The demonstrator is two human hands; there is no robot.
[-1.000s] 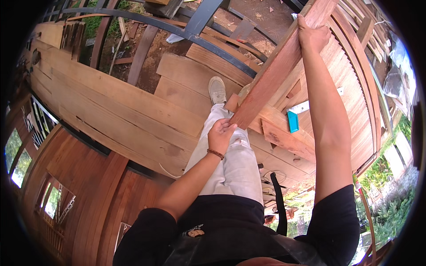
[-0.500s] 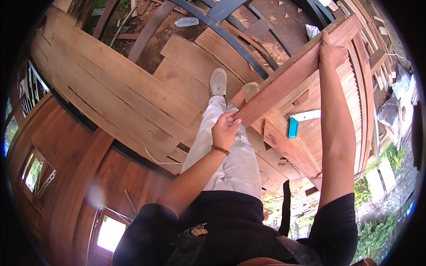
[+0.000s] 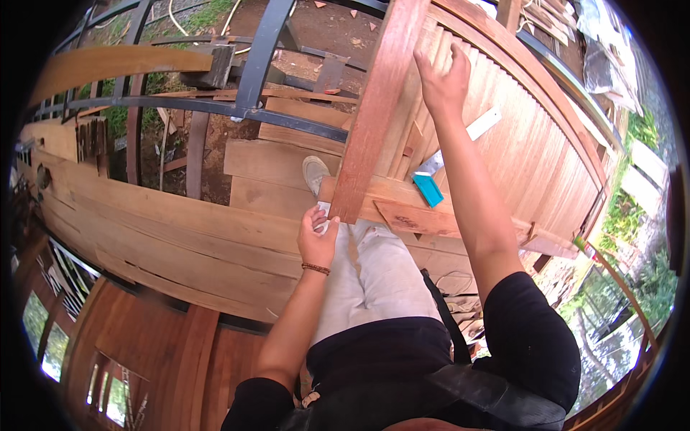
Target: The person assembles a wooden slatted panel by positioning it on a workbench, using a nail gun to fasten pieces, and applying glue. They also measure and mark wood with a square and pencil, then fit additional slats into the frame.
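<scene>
A long reddish-brown wooden plank [image 3: 381,100] runs from in front of my legs up past the top edge, lying along the left side of the pale boards. My left hand [image 3: 316,237], with a beaded bracelet at the wrist, is at its near end. The thumb is at the corner, the fingers are loosely curled, and a gap shows between them. My right hand [image 3: 445,82] is raised right of the plank, holding nothing, thumb and fingers spread. Beneath the right forearm, a try square with a teal handle [image 3: 428,189] and a metal blade [image 3: 484,123] lies on the boards.
Pale ridged boards [image 3: 517,154] spread out to the right, edged by a curved wooden rail [image 3: 535,72]. Dark metal framing [image 3: 256,61] crosses the upper left. Wide planks [image 3: 165,237] form the walkway at left. A short board offcut [image 3: 413,219] lies near my knees.
My right hand has let go of the plank and opened. The plank has swung to a steeper line, its near end shifting left and down. My left hand has loosened, and my view has turned.
</scene>
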